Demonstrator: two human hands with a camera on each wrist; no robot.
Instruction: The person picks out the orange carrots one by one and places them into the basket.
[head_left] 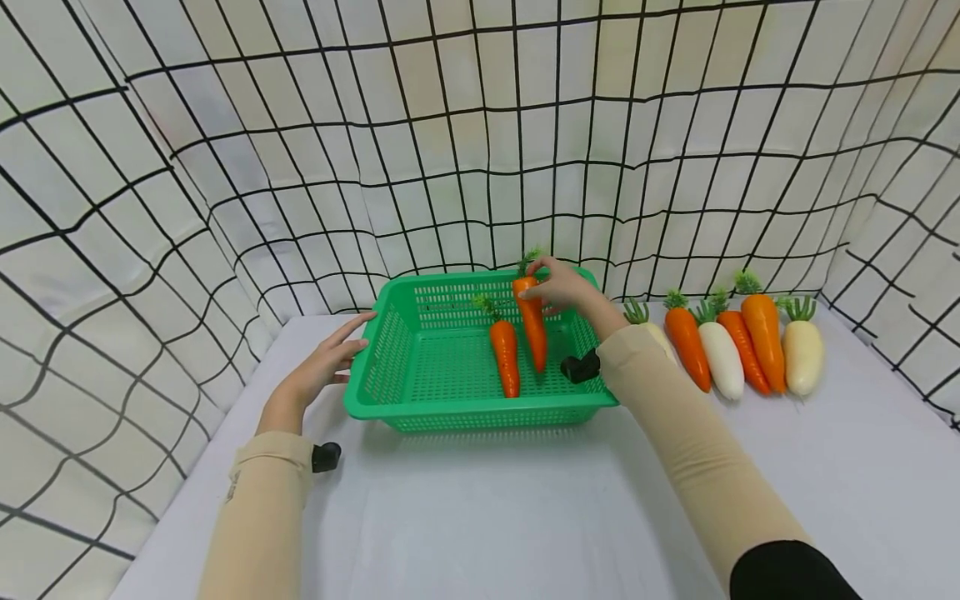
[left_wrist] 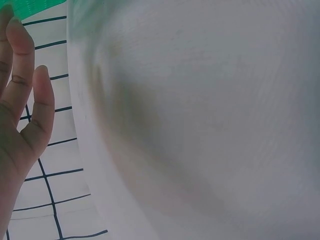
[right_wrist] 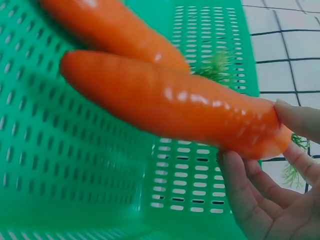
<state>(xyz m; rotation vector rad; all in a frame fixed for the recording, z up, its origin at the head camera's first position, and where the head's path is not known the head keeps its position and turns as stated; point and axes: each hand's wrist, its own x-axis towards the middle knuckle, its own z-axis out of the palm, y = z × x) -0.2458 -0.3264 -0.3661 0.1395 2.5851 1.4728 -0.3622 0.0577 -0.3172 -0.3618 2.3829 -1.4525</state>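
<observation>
My right hand (head_left: 566, 287) pinches an orange carrot (head_left: 534, 325) near its leafy top, over the right half of a green plastic basket (head_left: 442, 411). In the right wrist view the thumb and fingers grip the thick end of this carrot (right_wrist: 170, 102), its tip pointing left. Another carrot (head_left: 506, 358) with green leaves lies in the basket, just left of the held one. At the basket's left rim my left hand (head_left: 318, 367) has its fingers extended, the fingertips against the rim. The left wrist view shows that hand (left_wrist: 22, 110) with loosely straight fingers.
To the right of the basket a row lies on the white table (head_left: 480, 517): a carrot (head_left: 686, 346), a white radish (head_left: 722, 360), a big carrot (head_left: 763, 337), a cream radish (head_left: 802, 357) and others. Black-gridded white cloth (head_left: 450, 150) walls the table's back and sides.
</observation>
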